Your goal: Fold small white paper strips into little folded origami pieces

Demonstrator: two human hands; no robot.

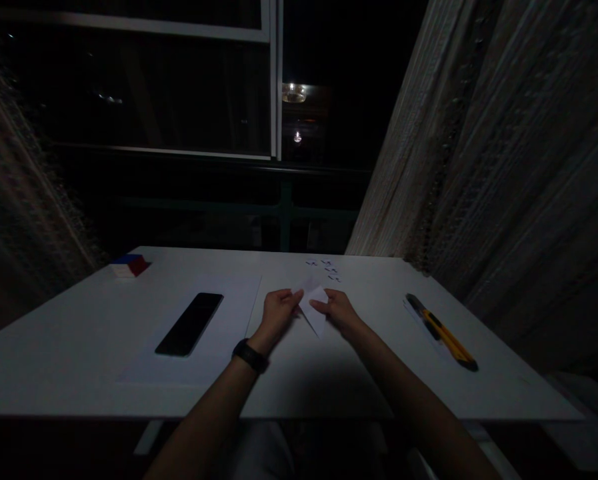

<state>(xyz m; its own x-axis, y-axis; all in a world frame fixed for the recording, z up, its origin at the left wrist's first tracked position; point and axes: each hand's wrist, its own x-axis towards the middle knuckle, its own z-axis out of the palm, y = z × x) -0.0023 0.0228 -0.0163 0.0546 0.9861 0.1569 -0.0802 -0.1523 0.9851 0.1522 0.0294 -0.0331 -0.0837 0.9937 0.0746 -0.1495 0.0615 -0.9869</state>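
Observation:
Between my two hands is a small folded piece of white paper (pixel 315 312), held above the middle of the white table (pixel 359 373). My left hand (pixel 279 310) pinches its left side, thumb on top; a dark watch (pixel 250 355) is on that wrist. On the right side, my right hand (pixel 339 310) grips the paper with thumb and fingers. One pointed corner of the paper hangs down toward me. Just beyond the hands lie several small pieces with dark marks (pixel 331 271); the dim light hides what they are.
At left, a black phone (pixel 191 325) rests on a large white sheet (pixel 143 367). A red, blue and white cube (pixel 129 265) sits at the far left corner. On the right lies a yellow utility knife (pixel 446 337). Curtains (pixel 403 153) and a dark window (pixel 179 93) stand behind the table.

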